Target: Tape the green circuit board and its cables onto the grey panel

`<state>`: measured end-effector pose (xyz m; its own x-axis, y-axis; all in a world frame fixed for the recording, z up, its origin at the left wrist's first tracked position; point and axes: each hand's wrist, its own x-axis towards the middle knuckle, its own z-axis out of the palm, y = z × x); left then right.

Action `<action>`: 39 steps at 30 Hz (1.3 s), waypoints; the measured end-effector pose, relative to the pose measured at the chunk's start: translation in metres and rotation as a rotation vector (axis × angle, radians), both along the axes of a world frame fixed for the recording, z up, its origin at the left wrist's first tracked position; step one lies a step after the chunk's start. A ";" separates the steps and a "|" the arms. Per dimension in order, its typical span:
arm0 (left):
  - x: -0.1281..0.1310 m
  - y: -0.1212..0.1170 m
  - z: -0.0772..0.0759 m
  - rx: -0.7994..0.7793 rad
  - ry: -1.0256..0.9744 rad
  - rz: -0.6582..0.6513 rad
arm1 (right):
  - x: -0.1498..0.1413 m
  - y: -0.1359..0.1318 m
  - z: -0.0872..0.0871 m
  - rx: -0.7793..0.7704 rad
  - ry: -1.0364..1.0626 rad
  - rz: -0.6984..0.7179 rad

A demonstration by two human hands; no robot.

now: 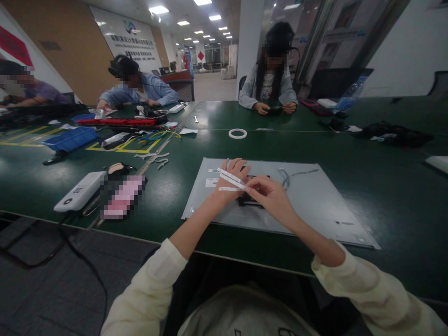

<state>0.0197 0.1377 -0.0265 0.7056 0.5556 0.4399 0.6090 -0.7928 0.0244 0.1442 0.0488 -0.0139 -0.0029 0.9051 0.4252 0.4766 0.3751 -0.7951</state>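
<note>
My left hand [229, 179] is held palm down over a flat silver-grey panel [308, 200], its fingers stretched out. Several white tape strips [231, 178] with small marks lie across the back of that hand. My right hand [271, 196] pinches the right ends of the strips between thumb and index finger, close to my left knuckles. Partly hidden under both hands, a small black device [249, 198] sits on the panel. To its right on the panel lies a loop of grey cable [285, 178].
A white tape roll [237, 134] lies beyond the panel. At left are a white power bank [80, 191], a pink phone [124, 198], scraps of grey strip [163, 162] and a blue tray [72, 139]. Several people sit around the green table [168, 186].
</note>
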 end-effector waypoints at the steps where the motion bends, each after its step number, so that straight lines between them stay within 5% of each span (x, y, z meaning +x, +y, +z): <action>1: 0.000 0.000 0.000 -0.004 -0.003 0.002 | 0.001 0.000 0.000 -0.020 0.012 0.008; 19: 0.001 0.001 -0.003 -0.011 -0.020 0.014 | 0.006 0.001 0.003 -0.114 0.046 -0.021; 24: -0.004 0.008 -0.004 -0.003 -0.060 0.054 | 0.008 -0.004 0.008 -0.056 0.217 0.012; 30: -0.015 0.022 0.003 -0.105 -0.236 0.132 | 0.046 -0.011 0.004 -0.070 0.281 -0.108; 39: 0.002 0.005 0.009 -0.104 -0.293 -0.235 | 0.117 -0.017 -0.019 -0.330 -0.056 0.004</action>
<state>0.0216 0.1429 -0.0172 0.6714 0.4462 0.5916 0.3665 -0.8939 0.2582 0.2609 0.0318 -0.0332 -0.0212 0.9939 0.1081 0.5218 0.1032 -0.8468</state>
